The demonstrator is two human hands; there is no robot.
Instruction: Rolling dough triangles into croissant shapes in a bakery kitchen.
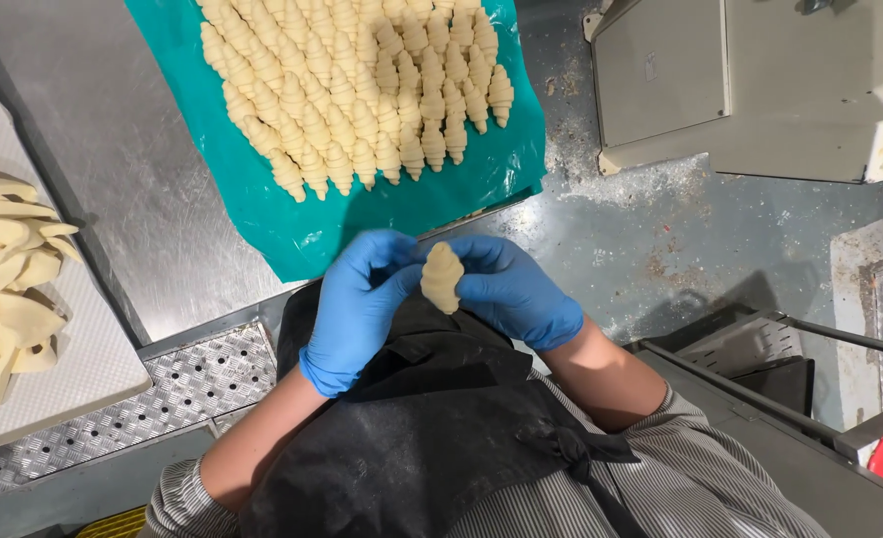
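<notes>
Blue gloves cover both hands, which meet just above a black apron. The left hand and the right hand pinch one rolled croissant of raw dough between them, fingers closed on its two sides; it stands upright, pointed ends up and down, held in the air near the edge of the steel table. Beyond it on the table lies a teal plastic sheet, packed with rows of shaped croissants lying close together. To the left, a white board carries a loose pile of flat dough triangles. A grey machine stands on the floury floor to the right.
</notes>
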